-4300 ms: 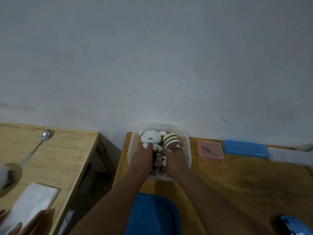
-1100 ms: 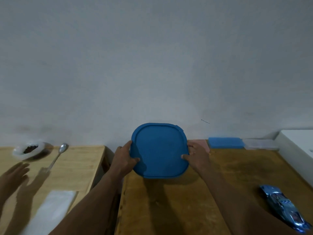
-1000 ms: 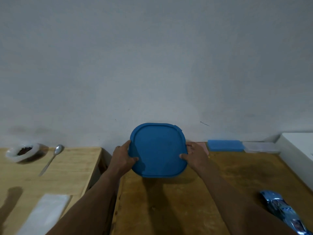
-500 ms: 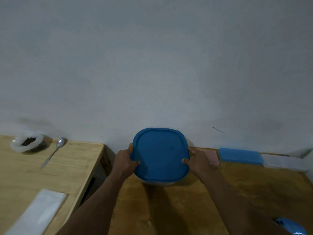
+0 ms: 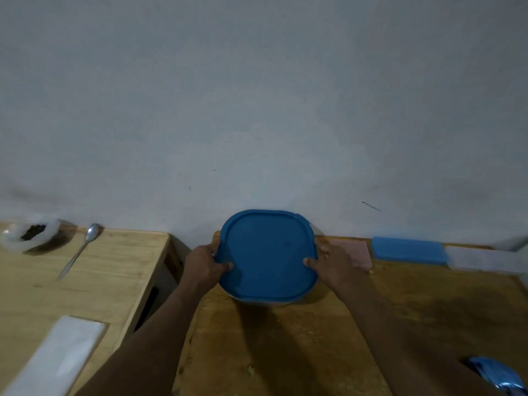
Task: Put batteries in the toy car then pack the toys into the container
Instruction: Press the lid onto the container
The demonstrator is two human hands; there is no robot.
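Wooden tabletop [image 5: 285, 352] against the wall. At its far edge, blue lid [image 5: 268, 255] sitting over the container [image 5: 257, 302]. Gripped on opposite sides by left hand [image 5: 204, 268] and right hand [image 5: 333, 265], thumbs on top. Shiny blue toy car [image 5: 497, 375] lying at near right, outside.

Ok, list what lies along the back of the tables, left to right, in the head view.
From the left: white bowl, spoon, left hand, blue lid, right hand, pink box, blue box, clear box.
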